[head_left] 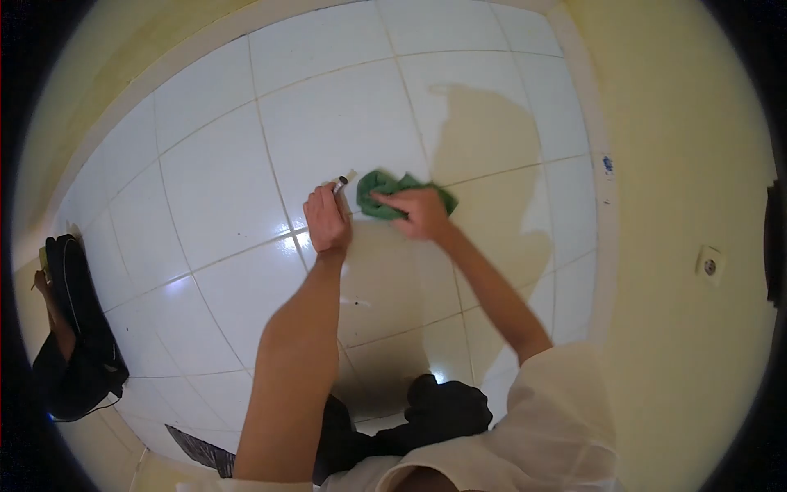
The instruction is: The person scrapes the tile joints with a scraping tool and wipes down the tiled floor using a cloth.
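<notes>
My right hand point(423, 215) presses on a crumpled green cloth point(377, 182) that lies on the white tiled floor point(328, 107). Its fingers bear down on the cloth's middle and right part. Just left of it, my left hand point(327, 220) is closed around a small silvery cylinder with a dark round end point(341, 183). That end points up and to the right, a short gap from the cloth. The rest of the cylinder is hidden in the hand, so its kind cannot be told.
A black bag point(78, 295) stands against the wall at the left. A dark crinkled sheet point(199, 449) lies at the lower left. On the yellow right wall point(664, 164) is a socket point(710, 265). Small dark specks dot the tiles, and my shadow falls across the right side.
</notes>
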`<action>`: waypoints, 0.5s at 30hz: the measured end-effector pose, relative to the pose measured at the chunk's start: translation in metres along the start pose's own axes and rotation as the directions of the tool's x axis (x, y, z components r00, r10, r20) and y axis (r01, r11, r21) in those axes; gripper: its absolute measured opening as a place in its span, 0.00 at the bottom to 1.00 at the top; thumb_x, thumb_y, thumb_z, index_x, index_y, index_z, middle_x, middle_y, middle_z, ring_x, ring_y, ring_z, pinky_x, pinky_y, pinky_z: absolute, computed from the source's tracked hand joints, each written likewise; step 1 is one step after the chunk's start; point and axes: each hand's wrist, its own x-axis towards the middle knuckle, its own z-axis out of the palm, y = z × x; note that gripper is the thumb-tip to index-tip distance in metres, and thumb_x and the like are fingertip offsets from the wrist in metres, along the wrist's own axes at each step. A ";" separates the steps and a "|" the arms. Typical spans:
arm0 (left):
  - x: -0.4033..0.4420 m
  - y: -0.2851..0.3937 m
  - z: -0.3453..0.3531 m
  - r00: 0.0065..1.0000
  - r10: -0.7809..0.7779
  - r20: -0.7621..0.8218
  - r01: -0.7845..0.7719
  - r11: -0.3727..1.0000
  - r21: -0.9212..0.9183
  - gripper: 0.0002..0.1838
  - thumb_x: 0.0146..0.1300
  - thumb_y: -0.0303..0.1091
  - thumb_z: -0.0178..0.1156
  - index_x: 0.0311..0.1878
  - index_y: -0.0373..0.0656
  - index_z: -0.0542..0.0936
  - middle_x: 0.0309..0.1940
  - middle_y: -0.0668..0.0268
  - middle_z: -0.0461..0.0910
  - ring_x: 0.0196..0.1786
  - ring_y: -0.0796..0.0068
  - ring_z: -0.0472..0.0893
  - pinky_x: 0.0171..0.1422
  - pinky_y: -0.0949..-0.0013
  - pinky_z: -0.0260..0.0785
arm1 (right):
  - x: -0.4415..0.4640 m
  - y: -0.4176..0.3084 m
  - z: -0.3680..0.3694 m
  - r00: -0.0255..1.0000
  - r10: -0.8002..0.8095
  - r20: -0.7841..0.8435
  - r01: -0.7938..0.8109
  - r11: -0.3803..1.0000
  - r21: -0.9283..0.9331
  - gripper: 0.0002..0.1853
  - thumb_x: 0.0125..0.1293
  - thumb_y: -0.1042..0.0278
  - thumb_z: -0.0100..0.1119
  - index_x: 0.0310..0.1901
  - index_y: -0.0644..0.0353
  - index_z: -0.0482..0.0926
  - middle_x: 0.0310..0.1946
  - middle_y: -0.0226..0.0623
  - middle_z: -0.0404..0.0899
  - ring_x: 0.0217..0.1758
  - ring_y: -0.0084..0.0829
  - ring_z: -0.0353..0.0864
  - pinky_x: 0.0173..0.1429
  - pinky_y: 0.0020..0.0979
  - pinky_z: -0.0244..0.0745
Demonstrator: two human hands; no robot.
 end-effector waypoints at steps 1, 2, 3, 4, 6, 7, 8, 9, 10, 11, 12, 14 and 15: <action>0.000 0.001 -0.001 1.000 0.014 -0.011 -0.015 1.000 -0.013 0.11 0.70 0.27 0.52 0.54 0.41 0.74 0.43 0.58 0.75 0.49 0.55 0.74 0.54 0.54 0.63 | -0.018 -0.007 0.017 0.994 0.086 -0.063 -0.080 0.992 0.097 0.32 0.50 0.68 0.64 0.62 0.47 0.81 0.35 0.43 0.84 0.36 0.42 0.84 0.42 0.38 0.80; 0.000 0.000 -0.001 0.999 0.029 -0.025 -0.029 0.999 -0.024 0.12 0.70 0.27 0.52 0.54 0.42 0.74 0.43 0.59 0.75 0.49 0.55 0.74 0.54 0.54 0.63 | -0.039 -0.015 0.022 0.939 0.312 -0.142 -0.245 0.902 0.356 0.27 0.54 0.66 0.63 0.60 0.54 0.82 0.37 0.40 0.85 0.37 0.38 0.84 0.46 0.36 0.79; -0.001 -0.004 0.003 1.000 0.018 -0.003 -0.018 1.000 -0.021 0.12 0.69 0.27 0.52 0.54 0.42 0.74 0.44 0.59 0.76 0.50 0.56 0.74 0.55 0.55 0.63 | -0.060 -0.020 0.027 0.832 0.532 -0.158 -0.348 0.722 0.599 0.24 0.59 0.64 0.62 0.57 0.61 0.82 0.38 0.38 0.86 0.39 0.35 0.84 0.50 0.35 0.79; -0.001 -0.003 0.003 1.000 0.013 -0.001 -0.013 1.000 -0.027 0.12 0.69 0.27 0.52 0.54 0.42 0.74 0.44 0.59 0.76 0.50 0.56 0.74 0.55 0.55 0.63 | -0.089 -0.014 0.027 0.672 0.726 -0.149 -0.329 0.472 0.818 0.22 0.61 0.63 0.61 0.54 0.65 0.82 0.39 0.38 0.85 0.41 0.33 0.82 0.52 0.35 0.78; -0.001 -0.003 0.002 1.000 -0.004 0.006 0.004 1.000 -0.028 0.12 0.69 0.26 0.52 0.54 0.42 0.74 0.44 0.59 0.76 0.51 0.56 0.74 0.56 0.55 0.63 | -0.147 -0.014 0.006 0.285 0.956 -0.077 -0.037 0.091 0.995 0.20 0.63 0.59 0.59 0.50 0.66 0.81 0.46 0.39 0.83 0.47 0.36 0.81 0.56 0.38 0.77; -0.001 -0.002 0.000 1.000 -0.016 0.024 0.016 1.000 -0.005 0.12 0.68 0.26 0.53 0.55 0.42 0.74 0.45 0.59 0.76 0.52 0.56 0.74 0.57 0.55 0.63 | -0.191 0.005 0.000 0.140 0.980 -0.145 0.023 0.143 0.989 0.25 0.66 0.56 0.55 0.59 0.66 0.76 0.55 0.47 0.79 0.55 0.43 0.81 0.61 0.43 0.78; -0.002 -0.003 0.000 0.999 -0.026 0.042 0.027 1.000 -0.006 0.12 0.68 0.26 0.53 0.55 0.42 0.74 0.45 0.59 0.76 0.52 0.57 0.74 0.57 0.55 0.63 | -0.191 -0.023 -0.038 0.109 0.967 -0.232 0.036 0.229 0.973 0.25 0.68 0.55 0.52 0.59 0.65 0.76 0.55 0.46 0.79 0.56 0.44 0.81 0.61 0.45 0.79; -0.002 -0.003 0.000 0.998 -0.033 0.060 0.034 0.999 -0.004 0.13 0.68 0.26 0.53 0.55 0.42 0.74 0.46 0.59 0.76 0.52 0.57 0.74 0.57 0.54 0.63 | -0.203 -0.025 -0.060 0.085 0.952 -0.293 0.095 0.285 0.954 0.25 0.71 0.55 0.49 0.61 0.66 0.74 0.55 0.46 0.78 0.57 0.45 0.80 0.61 0.46 0.79; -0.001 -0.004 -0.001 0.996 -0.038 0.075 0.038 0.999 -0.002 0.13 0.68 0.26 0.53 0.55 0.42 0.74 0.46 0.59 0.76 0.52 0.57 0.74 0.58 0.54 0.63 | -0.242 0.012 -0.066 0.029 0.907 -0.421 0.077 0.418 0.905 0.25 0.73 0.56 0.46 0.62 0.67 0.72 0.56 0.47 0.77 0.56 0.46 0.80 0.60 0.47 0.79; 0.001 -0.003 -0.001 0.997 -0.039 0.072 0.039 0.999 0.002 0.13 0.68 0.26 0.53 0.54 0.42 0.74 0.46 0.59 0.76 0.52 0.57 0.74 0.58 0.54 0.63 | -0.247 0.024 -0.085 -0.122 0.886 -0.447 0.040 0.455 0.890 0.23 0.74 0.59 0.46 0.60 0.69 0.75 0.54 0.50 0.78 0.54 0.46 0.82 0.58 0.46 0.79; 0.001 -0.002 -0.001 0.997 -0.041 0.069 0.041 0.999 0.007 0.13 0.68 0.26 0.53 0.54 0.41 0.74 0.46 0.59 0.76 0.52 0.57 0.74 0.58 0.54 0.63 | -0.247 0.038 -0.099 -0.209 0.751 -0.626 -0.308 0.557 0.771 0.22 0.74 0.60 0.47 0.56 0.72 0.78 0.51 0.51 0.80 0.50 0.46 0.83 0.57 0.44 0.79; 0.003 -0.003 -0.001 0.997 -0.044 0.062 0.043 0.999 0.007 0.13 0.68 0.26 0.53 0.54 0.41 0.75 0.46 0.59 0.76 0.52 0.57 0.74 0.57 0.55 0.63 | -0.265 0.107 -0.107 -0.130 0.608 -0.783 -0.738 0.469 0.486 0.23 0.73 0.58 0.50 0.55 0.72 0.79 0.48 0.55 0.83 0.50 0.51 0.83 0.57 0.47 0.76; 0.002 -0.004 -0.001 0.997 -0.043 0.063 0.043 0.999 0.001 0.12 0.68 0.27 0.54 0.54 0.41 0.75 0.46 0.59 0.76 0.52 0.57 0.74 0.57 0.55 0.63 | -0.276 0.147 -0.109 -0.050 0.543 -0.838 -0.937 0.264 0.227 0.24 0.73 0.57 0.50 0.57 0.70 0.79 0.49 0.57 0.83 0.51 0.54 0.83 0.57 0.48 0.76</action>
